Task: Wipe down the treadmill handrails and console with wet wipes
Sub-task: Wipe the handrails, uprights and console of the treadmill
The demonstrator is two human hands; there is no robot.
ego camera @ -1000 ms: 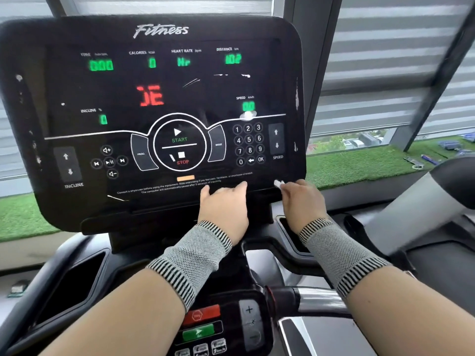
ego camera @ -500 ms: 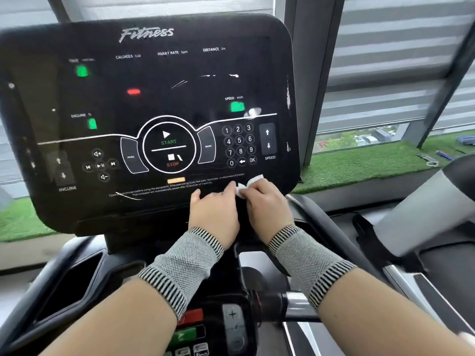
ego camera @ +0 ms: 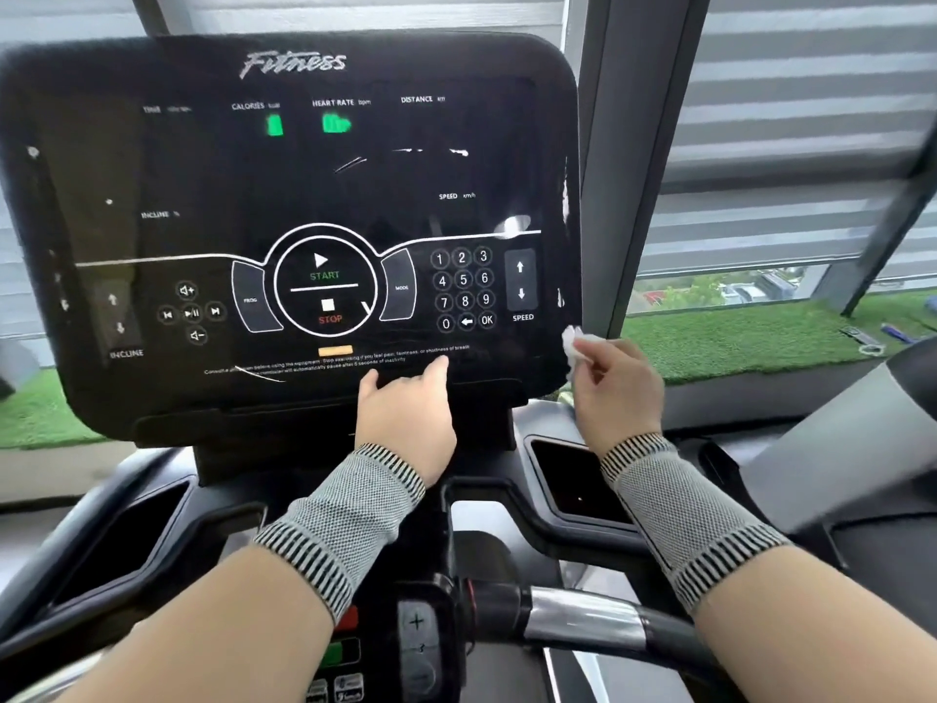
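Observation:
The black treadmill console fills the upper left, with lit green readouts and a START/STOP ring. My left hand rests with straight fingers on the console's lower edge below the keypad. My right hand pinches a small crumpled white wet wipe at the console's lower right corner, just beside its edge. A chrome and black handrail crosses the lower middle under my right forearm. Both wrists wear grey knit sleeves.
Cup-holder recesses sit at the left and right of the console post. A small control panel with red and green buttons lies bottom centre. Another machine's grey arm rises on the right. Green turf and window blinds lie behind.
My right hand with the wipe has slid right, from beside my left hand to the console's lower right corner. My left hand stays on the lower edge. The readouts have changed.

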